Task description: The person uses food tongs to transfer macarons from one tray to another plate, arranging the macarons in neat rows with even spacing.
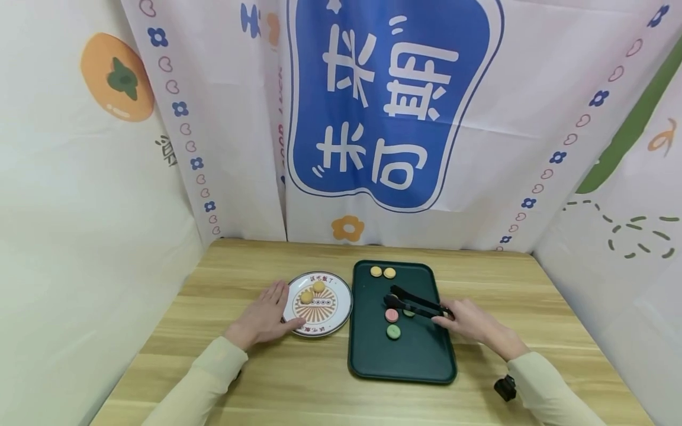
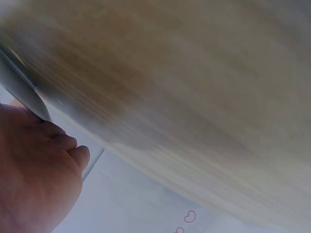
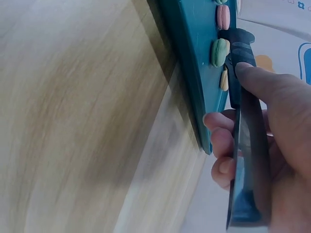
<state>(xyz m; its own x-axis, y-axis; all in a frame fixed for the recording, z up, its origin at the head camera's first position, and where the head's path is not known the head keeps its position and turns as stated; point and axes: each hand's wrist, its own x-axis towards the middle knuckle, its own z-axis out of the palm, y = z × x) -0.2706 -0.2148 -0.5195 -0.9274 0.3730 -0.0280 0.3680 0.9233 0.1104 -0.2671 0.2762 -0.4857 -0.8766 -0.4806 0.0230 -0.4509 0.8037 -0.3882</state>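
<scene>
My right hand (image 1: 474,322) grips black tongs (image 1: 418,305), which reach over the dark green tray (image 1: 402,361). Part of a macaron shows between the tong tips; I cannot tell whether they pinch it. Just in front of the tips lie a pink macaron (image 1: 391,315) and a green macaron (image 1: 393,332), while another green macaron (image 3: 219,52) sits partly under the tongs. My left hand (image 1: 263,316), its fingers extended, touches the left rim of a white patterned plate (image 1: 341,305). On that plate are two yellow macarons (image 1: 306,297).
Two more yellow macarons (image 1: 382,272) lie at the tray's far end. The wooden table (image 1: 298,384) meets a printed cloth backdrop (image 1: 250,201) behind, with cloth walls at both sides. A small black object (image 1: 505,388) shows by the right sleeve.
</scene>
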